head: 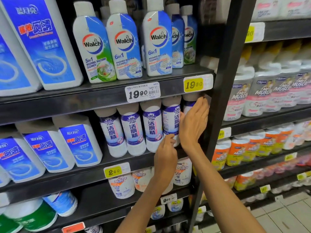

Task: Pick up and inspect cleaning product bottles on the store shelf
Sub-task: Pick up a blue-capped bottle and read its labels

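A row of white bottles with purple labels stands on the middle shelf (104, 167). My left hand (165, 153) reaches up from below and its curled fingertips grip the base of the fourth bottle (170, 118). My right hand (193, 125) lies against that bottle's right side, with the thumb at the label edge. Its fingers stretch straight up to the cap of the last bottle (189, 102), which it mostly hides. The bottle stands upright in the row.
Walch washing machine cleaner bottles (125, 42) fill the shelf above, and large blue-labelled bottles (79, 142) stand to the left. A black upright post (220, 98) runs just right of my right hand. Mr Muscle packs (239, 101) fill the neighbouring shelves.
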Available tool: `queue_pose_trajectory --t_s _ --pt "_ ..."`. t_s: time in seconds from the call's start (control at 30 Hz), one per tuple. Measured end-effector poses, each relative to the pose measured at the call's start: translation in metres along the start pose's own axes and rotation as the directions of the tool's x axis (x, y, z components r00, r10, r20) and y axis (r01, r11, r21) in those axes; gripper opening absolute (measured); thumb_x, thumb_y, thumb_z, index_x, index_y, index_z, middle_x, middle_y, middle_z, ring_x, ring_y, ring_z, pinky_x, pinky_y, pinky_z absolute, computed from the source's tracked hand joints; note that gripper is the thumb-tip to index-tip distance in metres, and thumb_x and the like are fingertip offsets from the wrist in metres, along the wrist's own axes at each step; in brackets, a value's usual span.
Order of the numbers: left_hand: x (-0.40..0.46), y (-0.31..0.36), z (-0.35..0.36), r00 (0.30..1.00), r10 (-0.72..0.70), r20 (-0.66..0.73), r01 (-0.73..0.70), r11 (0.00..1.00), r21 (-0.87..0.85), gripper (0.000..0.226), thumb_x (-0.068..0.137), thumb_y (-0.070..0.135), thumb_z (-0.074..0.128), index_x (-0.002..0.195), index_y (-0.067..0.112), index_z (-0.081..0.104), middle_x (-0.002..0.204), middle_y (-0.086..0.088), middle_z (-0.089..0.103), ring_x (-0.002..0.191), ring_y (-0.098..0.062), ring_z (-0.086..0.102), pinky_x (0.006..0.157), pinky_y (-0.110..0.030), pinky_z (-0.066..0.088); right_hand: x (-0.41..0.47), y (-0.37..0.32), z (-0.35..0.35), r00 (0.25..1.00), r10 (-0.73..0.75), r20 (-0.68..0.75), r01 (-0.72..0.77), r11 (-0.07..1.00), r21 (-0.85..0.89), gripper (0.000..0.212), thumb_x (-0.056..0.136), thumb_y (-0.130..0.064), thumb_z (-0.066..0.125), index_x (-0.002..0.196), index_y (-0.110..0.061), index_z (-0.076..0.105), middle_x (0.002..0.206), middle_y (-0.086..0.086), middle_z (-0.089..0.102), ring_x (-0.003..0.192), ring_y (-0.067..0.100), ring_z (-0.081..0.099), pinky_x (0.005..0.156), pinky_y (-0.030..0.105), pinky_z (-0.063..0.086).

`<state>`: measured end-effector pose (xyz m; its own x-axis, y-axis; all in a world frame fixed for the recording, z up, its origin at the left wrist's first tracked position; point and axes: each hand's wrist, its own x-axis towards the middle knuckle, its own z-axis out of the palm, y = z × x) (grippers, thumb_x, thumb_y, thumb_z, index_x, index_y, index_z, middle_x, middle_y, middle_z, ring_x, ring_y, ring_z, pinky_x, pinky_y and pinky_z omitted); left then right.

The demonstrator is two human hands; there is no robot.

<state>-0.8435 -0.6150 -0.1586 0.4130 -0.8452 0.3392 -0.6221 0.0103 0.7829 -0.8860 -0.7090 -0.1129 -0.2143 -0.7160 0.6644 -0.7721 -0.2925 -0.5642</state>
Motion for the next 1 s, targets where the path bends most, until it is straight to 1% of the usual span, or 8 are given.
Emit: queue_pose_trajectory --t_s 0.27,0.37,0.5,0.63,0.73,0.83,0.9,1.0 --pt "-0.001 -0.013 -0.01 0.998 0.047 -0.034 -0.047 0.999 -0.027 0.033 0.094 -0.003 0.042 0.122 0.007 0.055 0.113 -0.006 0.064 0.103 -0.013 0.059 0.089 -0.014 0.043 -0.011 -0.003 -0.007 0.991 0.027 -0.128 -0.003 0.983 0.181 0.077 0.083 -0.006 0.067 0.146 -0.001 0.024 0.146 0.02 0.038 0.134 0.032 0.039 0.106 0.04 0.037" --pt "-0.002 -0.014 -0.005 0.995 0.102 0.016 -0.101 0.994 -0.05 0.036 0.089 -0.005 0.051 0.124 0.004 0.054 0.116 -0.009 0.063 0.108 -0.019 0.059 0.094 -0.024 0.046 -0.021 -0.005 -0.02 0.991 0.057 -0.122 -0.02 0.958 0.286 0.077 0.082 -0.01 0.069 0.146 -0.003 0.026 0.141 0.021 0.043 0.129 0.032 0.042 0.101 0.041 0.04" --pt "-0.001 -0.013 0.006 0.982 0.167 0.093 -0.156 0.98 -0.12 0.05 0.084 0.002 0.066 0.131 0.004 0.047 0.122 -0.01 0.059 0.111 -0.019 0.058 0.096 -0.028 0.048 -0.03 -0.001 -0.036 0.996 0.093 -0.013 -0.082 0.93 0.359 0.077 0.083 -0.017 0.071 0.146 -0.009 0.029 0.138 0.018 0.045 0.125 0.028 0.044 0.096 0.036 0.041" --pt "-0.004 -0.01 0.011 0.957 0.081 0.278 0.036 0.919 -0.392 0.063 0.085 0.0 0.064 0.131 0.032 0.034 0.13 0.008 0.05 0.118 -0.004 0.051 0.099 -0.02 0.045 -0.044 0.014 -0.057 0.986 0.103 0.13 -0.15 0.886 0.438 0.081 0.078 -0.017 0.076 0.146 -0.016 0.031 0.126 0.016 0.05 0.114 0.024 0.051 0.089 0.032 0.046" --pt "-0.015 -0.018 0.013 0.93 0.047 0.363 0.155 0.848 -0.506 0.06 0.087 0.001 0.063 0.131 0.029 0.033 0.13 0.011 0.05 0.117 0.001 0.051 0.095 -0.013 0.044 -0.053 0.026 -0.071 0.955 0.131 0.267 -0.264 0.788 0.556 0.083 0.076 -0.013 0.077 0.146 -0.02 0.033 0.128 0.009 0.052 0.114 0.018 0.053 0.092 0.039 0.052" --pt "-0.029 -0.017 0.004 0.907 -0.024 0.42 0.242 0.846 -0.475 0.058 0.078 0.034 0.069 0.13 0.022 0.045 0.126 0.001 0.06 0.112 -0.009 0.058 0.093 -0.026 0.051 -0.063 0.031 -0.083 0.946 0.126 0.299 -0.3 0.692 0.656 0.083 0.075 -0.01 0.077 0.145 -0.021 0.034 0.133 0.002 0.053 0.113 0.007 0.056 0.085 0.021 0.053" --pt "-0.04 -0.018 -0.005 0.915 -0.018 0.402 0.229 0.845 -0.483 0.049 0.078 0.044 0.068 0.121 0.026 0.054 0.114 0.005 0.067 0.104 -0.01 0.064 0.08 -0.019 0.053 -0.066 0.033 -0.091 0.939 0.084 0.334 -0.311 0.622 0.719 0.077 0.077 -0.012 0.076 0.142 -0.022 0.036 0.132 -0.003 0.054 0.111 0.002 0.057 0.08 0.013 0.051" --pt "-0.058 -0.019 -0.026 0.89 -0.025 0.456 0.306 0.774 -0.555 0.046 0.078 0.054 0.064 0.116 0.03 0.058 0.109 0.008 0.07 0.101 -0.01 0.066 0.075 -0.018 0.053 -0.06 0.038 -0.101 0.896 0.085 0.435 -0.428 0.422 0.799 0.064 0.079 -0.034 0.069 0.135 -0.028 0.039 0.127 -0.007 0.057 0.113 0.006 0.059 0.081 0.019 0.053"
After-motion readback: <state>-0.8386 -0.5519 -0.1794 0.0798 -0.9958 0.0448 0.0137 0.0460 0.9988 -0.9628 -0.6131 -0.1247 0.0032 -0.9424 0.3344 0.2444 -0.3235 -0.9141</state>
